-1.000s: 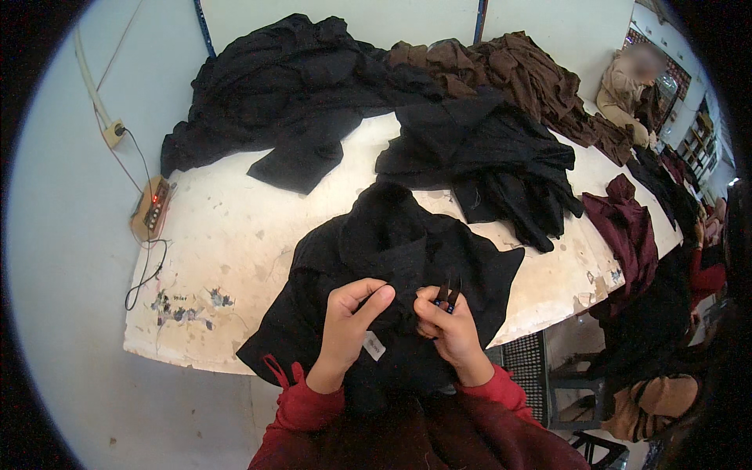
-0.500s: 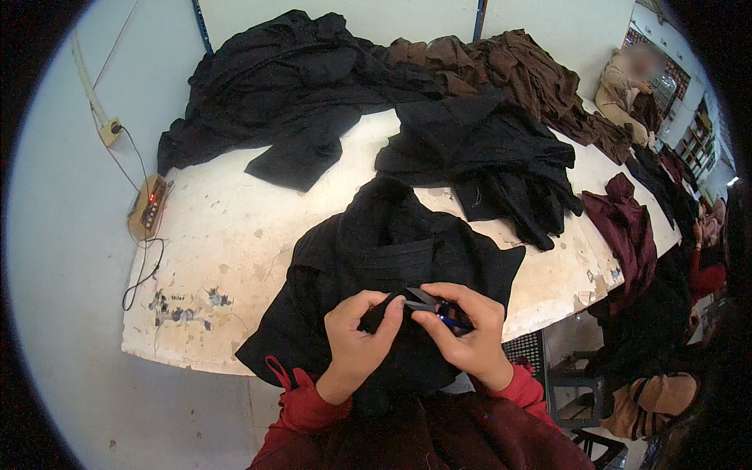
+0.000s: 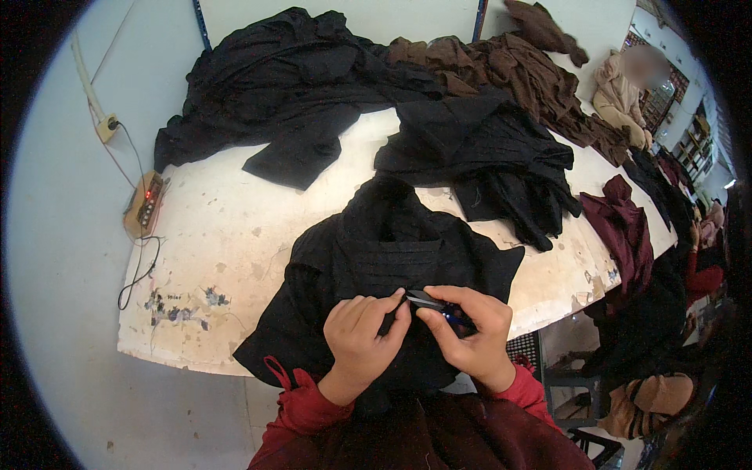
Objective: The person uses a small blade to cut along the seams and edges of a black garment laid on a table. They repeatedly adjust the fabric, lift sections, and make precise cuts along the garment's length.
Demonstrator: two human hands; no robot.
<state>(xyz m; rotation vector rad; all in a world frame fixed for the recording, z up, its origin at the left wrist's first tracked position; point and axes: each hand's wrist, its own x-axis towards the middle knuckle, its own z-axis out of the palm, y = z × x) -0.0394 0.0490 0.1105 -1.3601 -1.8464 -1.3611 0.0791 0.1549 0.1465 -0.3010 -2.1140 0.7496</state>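
A black garment with pleats on its front is spread over the table's near edge and toward my lap. My right hand grips small thread snips with metal blades and a dark blue body; the blades are pressed nearly together. Their tips touch or almost touch the fingertips of my left hand. Thumb and forefinger of that hand pinch a bit of the black garment; any thread there is too fine to see.
Black garments are heaped at the back of the worn white table, with another black garment nearer. Brown cloth lies behind, and a maroon garment hangs over the right edge. A small corded box sits at left. A person sits far right.
The snips' blades were apart and are now nearly together. My left fingers have curled in more. A brown piece of cloth now shows above the brown pile at the back.
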